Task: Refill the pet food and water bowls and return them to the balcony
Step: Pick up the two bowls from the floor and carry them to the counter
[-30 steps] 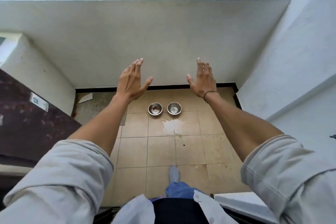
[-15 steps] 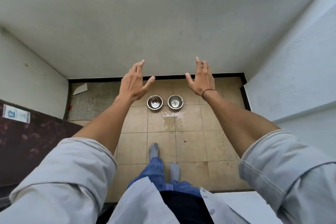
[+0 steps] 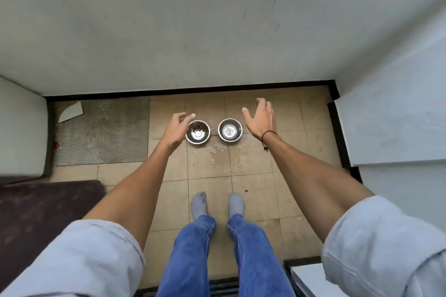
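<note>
Two small round steel bowls sit side by side on the tan tiled balcony floor [image 3: 210, 190] near the far wall. The left steel bowl [image 3: 198, 132] holds a few brown food pellets; the right steel bowl [image 3: 230, 130] holds clear water. A wet splash mark [image 3: 217, 152] lies just in front of them. The left hand [image 3: 177, 129] hangs over the left bowl's edge, fingers loosely curled, holding nothing. The right hand [image 3: 261, 118] hangs right of the water bowl, fingers spread apart. Grey-socked feet [image 3: 199, 202] stand behind.
</note>
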